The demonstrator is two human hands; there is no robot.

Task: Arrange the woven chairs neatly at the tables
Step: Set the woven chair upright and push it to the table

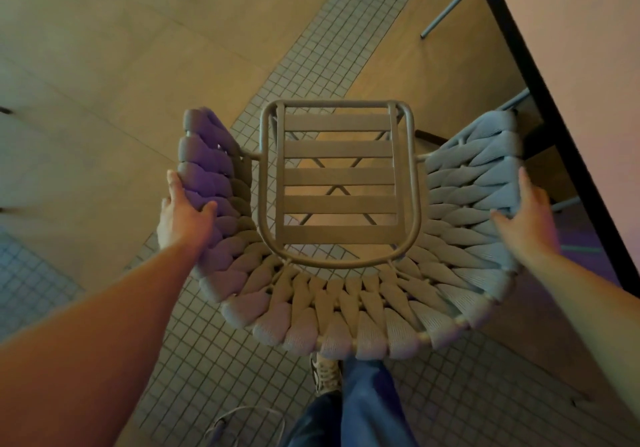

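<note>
A woven chair (346, 308) stands right below me, seen from above: a curved rope-woven back and arms around a slatted metal seat. My left hand (181, 211) grips the outer edge of its left arm, thumb on the inner side. My right hand (530, 218) grips the outer edge of its right arm the same way. A pale table (571, 65) with a dark edge runs diagonally along the upper right, close to the chair's right arm.
The floor mixes tan panels with a band of small grey tiles (311, 51). Thin metal legs (446, 10) show under the table. My trouser leg and a shoe (325, 374) are just behind the chair. A thin cable loop (242, 419) lies on the tiles.
</note>
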